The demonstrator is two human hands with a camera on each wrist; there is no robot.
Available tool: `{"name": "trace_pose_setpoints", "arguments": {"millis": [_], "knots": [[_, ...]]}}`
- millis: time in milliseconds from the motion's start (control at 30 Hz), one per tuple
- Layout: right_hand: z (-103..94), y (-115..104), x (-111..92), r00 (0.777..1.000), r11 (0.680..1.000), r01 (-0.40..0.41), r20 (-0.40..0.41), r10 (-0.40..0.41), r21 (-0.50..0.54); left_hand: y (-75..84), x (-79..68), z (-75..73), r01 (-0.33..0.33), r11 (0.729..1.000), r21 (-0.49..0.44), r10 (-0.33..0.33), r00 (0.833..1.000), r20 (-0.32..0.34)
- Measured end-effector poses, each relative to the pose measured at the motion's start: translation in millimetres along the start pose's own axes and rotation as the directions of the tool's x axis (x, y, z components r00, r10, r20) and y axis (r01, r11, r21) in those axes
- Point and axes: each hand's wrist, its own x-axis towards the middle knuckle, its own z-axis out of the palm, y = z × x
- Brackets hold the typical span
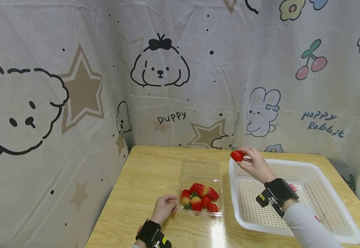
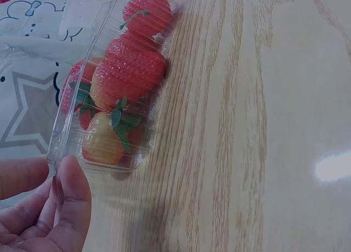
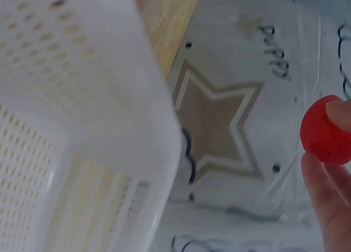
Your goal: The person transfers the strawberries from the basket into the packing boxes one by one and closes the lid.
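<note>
A red strawberry is pinched between the thumb and fingertips of my right hand, raised over the far left corner of a white plastic basket. The right wrist view shows the same strawberry beside the basket wall. On the table, a clear plastic box with its lid folded back holds several strawberries, some pale near green leaves. My left hand is at the box's near left side; in the left wrist view its thumb and finger pinch the box's rim at a corner.
A wooden table carries the box in the middle and the basket on the right. Behind and to the left hangs a printed curtain with cartoon animals and stars. Through the basket's holes, small red marks show near my right wrist.
</note>
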Motion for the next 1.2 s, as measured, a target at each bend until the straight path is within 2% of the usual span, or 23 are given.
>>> {"name": "trace_pose_setpoints", "arguments": {"millis": [100,267,367,500,667,933,1200], "knots": [[16.0,-14.2,8.1,0.998,0.998,0.062,0.006,-0.062,0.004,0.3,-0.3,0.4,0.004,1.000,0.000,-0.004,1.000,-0.003],[47.4,-30.0,19.5,0.989,0.991,0.127,0.068,-0.129,0.032,0.4,0.8,0.5,0.002,1.000,0.000,-0.002,1.000,-0.005],[68.6,-35.2,23.3,0.978,0.984,0.175,0.105,-0.179,0.040,-2.0,2.4,-0.1,-0.003,1.000,-0.006,0.003,1.000,-0.001],[96.3,-38.6,23.5,0.958,0.972,0.233,0.176,-0.227,-0.012,-4.9,2.7,-0.4,-0.005,1.000,-0.014,0.005,1.000,-0.001],[123.3,-40.5,20.4,0.934,0.962,0.262,0.271,-0.234,-0.073,-3.5,1.7,-0.5,-0.005,1.000,-0.026,0.005,1.000,-0.003],[154.2,-37.4,11.4,0.904,0.954,0.285,0.357,-0.234,-0.095,-2.7,2.6,-0.8,-0.015,0.999,-0.036,0.015,1.000,0.001],[173.7,-32.2,1.6,0.900,0.958,0.249,0.400,-0.174,-0.143,-4.9,2.8,-0.7,-0.018,0.999,-0.037,0.018,1.000,-0.004]]}}
